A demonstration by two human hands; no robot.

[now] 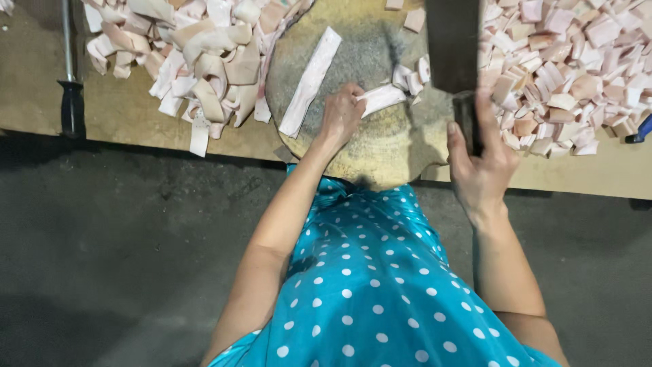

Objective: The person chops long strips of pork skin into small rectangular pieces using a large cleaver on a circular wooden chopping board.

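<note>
On the round chopping block point(380, 153), my left hand point(341, 114) pins the pale pork-skin strip point(382, 98), fingers clenched on its near end; I judge they should curl back from the blade. My right hand point(479, 158) grips the cleaver point(452, 47), raised over the block's right side. A second long strip point(310, 81) lies left of centre. Cut pieces point(570, 75) crowd the worktop point(129, 112) right of the block, uncut strips point(204, 61) left.
</note>
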